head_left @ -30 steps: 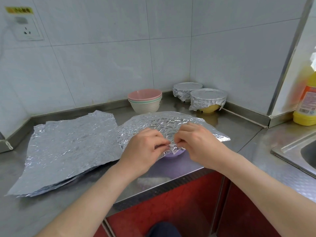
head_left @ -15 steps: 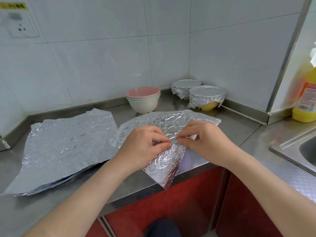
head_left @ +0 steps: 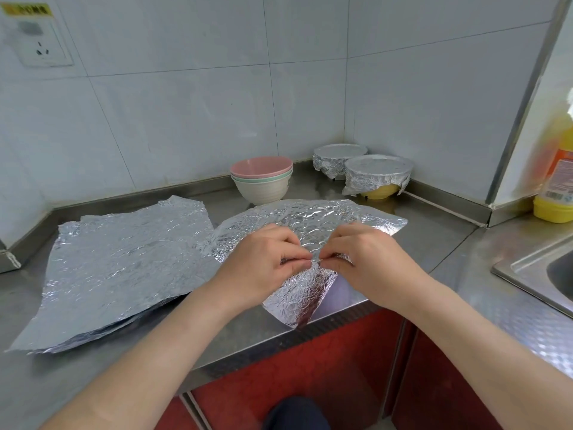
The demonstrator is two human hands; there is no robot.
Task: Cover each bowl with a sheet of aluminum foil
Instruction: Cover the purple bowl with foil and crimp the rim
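A crinkled foil sheet (head_left: 310,218) lies draped over a bowl near the counter's front edge; the bowl is hidden under it. My left hand (head_left: 263,262) and my right hand (head_left: 369,259) pinch the sheet's near edge side by side, fingertips almost touching. Below them a foil flap (head_left: 297,299) hangs down to the counter edge. A stack of uncovered bowls (head_left: 262,178), pink on top, stands at the back. In the corner stand two foil-covered bowls, one grey (head_left: 336,158) and one yellow (head_left: 378,175).
A pile of spare foil sheets (head_left: 124,259) lies to the left on the steel counter (head_left: 440,243). A sink (head_left: 545,268) is at the right, with a yellow detergent bottle (head_left: 558,181) behind it. A wall socket (head_left: 40,41) is up left.
One second ago the foil's near edge was tucked at the purple bowl's rim; the flap has since come down over the bowl's front. Both hands have kept their pinch and barely moved.
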